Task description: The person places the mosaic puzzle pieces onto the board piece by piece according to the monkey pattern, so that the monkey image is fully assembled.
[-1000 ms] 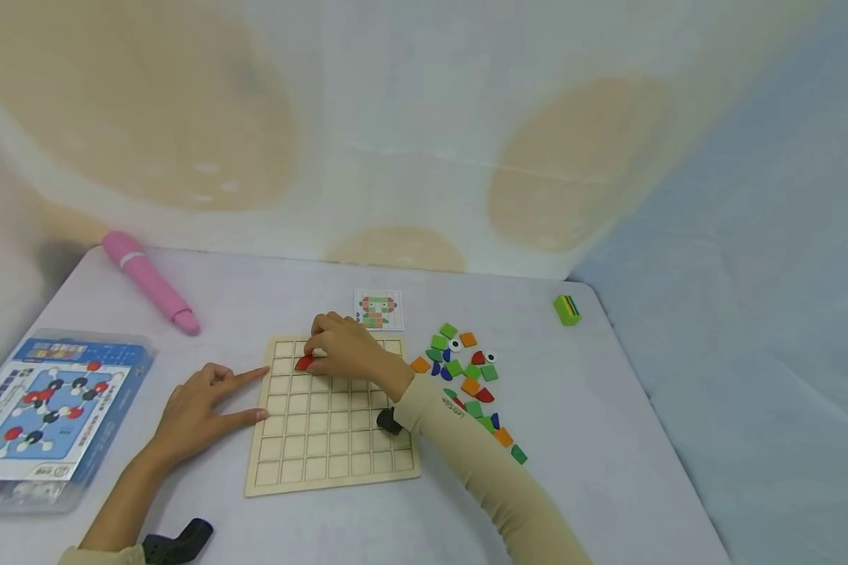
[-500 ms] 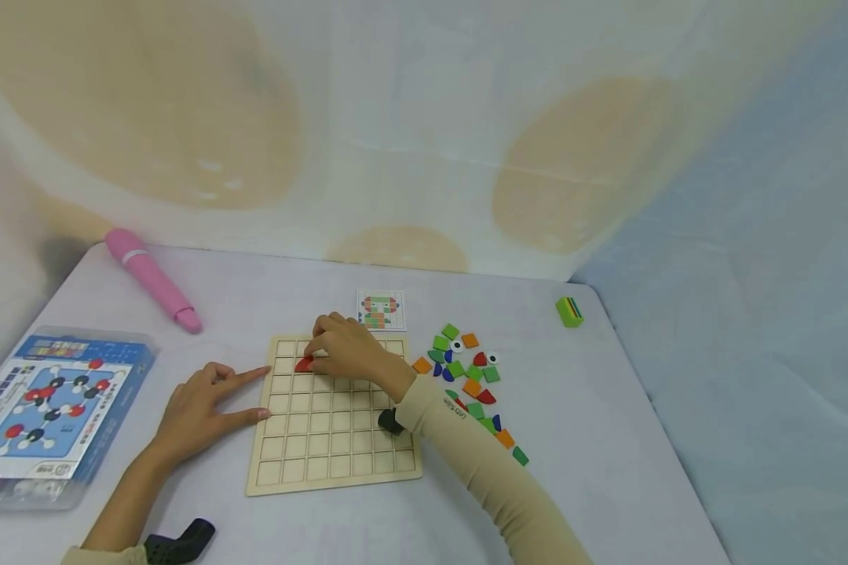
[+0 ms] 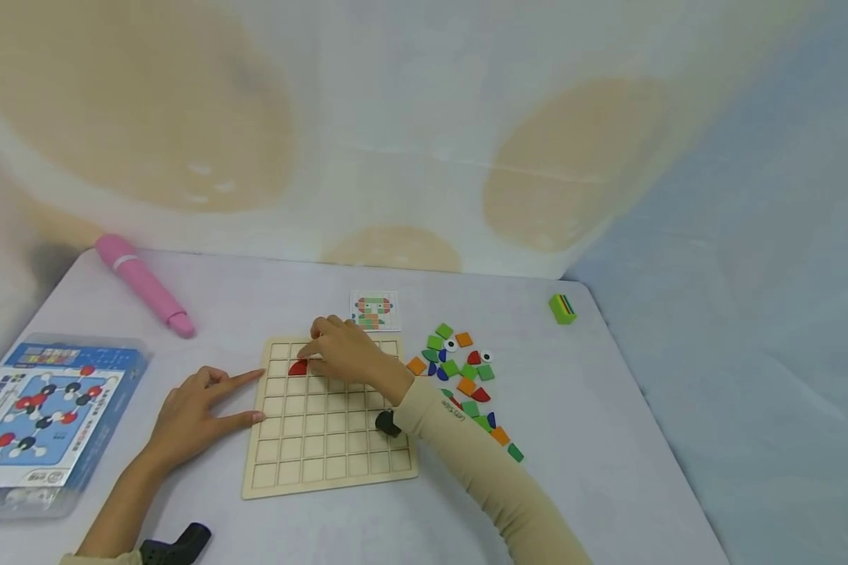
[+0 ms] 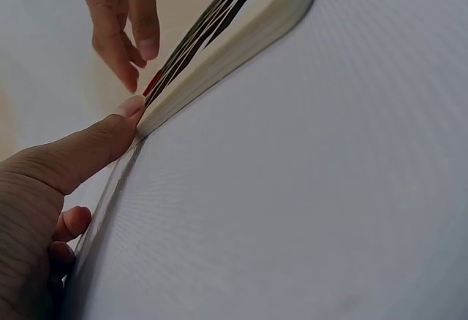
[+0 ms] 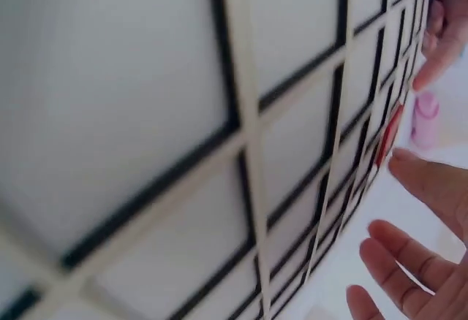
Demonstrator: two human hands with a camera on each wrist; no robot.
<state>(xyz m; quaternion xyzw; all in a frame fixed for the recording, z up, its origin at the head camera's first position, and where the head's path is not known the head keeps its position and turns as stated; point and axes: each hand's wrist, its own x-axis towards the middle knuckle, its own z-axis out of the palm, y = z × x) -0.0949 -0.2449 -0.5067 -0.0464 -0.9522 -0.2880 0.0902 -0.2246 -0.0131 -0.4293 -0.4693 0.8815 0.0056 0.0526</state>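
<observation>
A wooden grid board lies flat on the table. One red quarter-circle tile sits in its second row from the far edge, near the left side. My right hand hovers just right of that tile, thumb and fingers apart. In the right wrist view the thumb's tip is close beside the red tile, and the other fingers are loosely bent. At the board's left edge my left hand rests with straight thumb and index finger touching the rim; its other fingers are partly hidden.
Several loose coloured tiles lie right of the board. Behind it is a small pattern card. A clear plastic box and a pink pen-like object are at left; a green block is far right.
My right fingers have drawn slightly away from the red tile, which now shows more fully on the board. The left hand stays at the board's edge. The head view has shifted a little.
</observation>
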